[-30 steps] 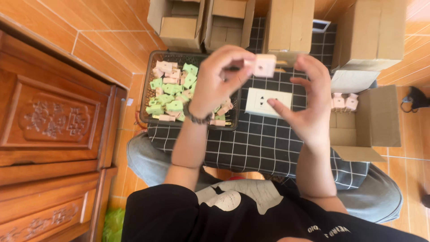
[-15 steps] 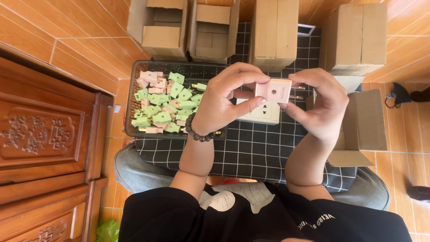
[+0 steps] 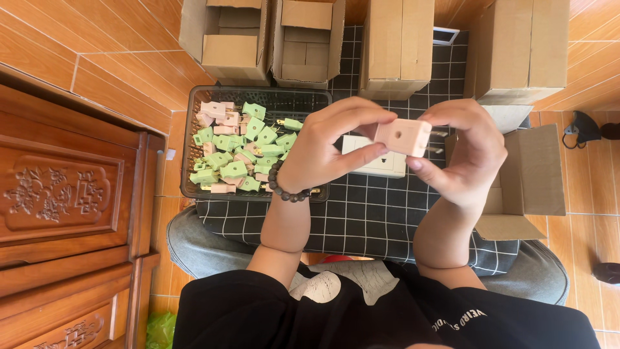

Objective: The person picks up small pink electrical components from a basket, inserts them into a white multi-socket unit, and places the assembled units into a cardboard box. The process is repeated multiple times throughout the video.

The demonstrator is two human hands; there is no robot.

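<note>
A small pink plug adapter (image 3: 404, 137) with metal prongs on its right side is held up between both hands over a black checked cloth (image 3: 361, 213). My left hand (image 3: 329, 145), with a dark bead bracelet on the wrist, pinches its left end. My right hand (image 3: 468, 152) grips its right end. Under the hands lies a white socket block (image 3: 378, 165) on the cloth. A dark mesh tray (image 3: 194, 116) to the left holds several green and pink plug adapters (image 3: 239, 152).
Several open cardboard boxes (image 3: 232, 32) stand along the far side, and another open box (image 3: 533, 174) sits at the right. A carved wooden cabinet (image 3: 64, 207) stands close on the left. The floor is orange tile. My knees are under the cloth.
Both hands have drawn together on the pink adapter and lowered slightly toward me. The right hand, apart from it a second ago, now grips its end.
</note>
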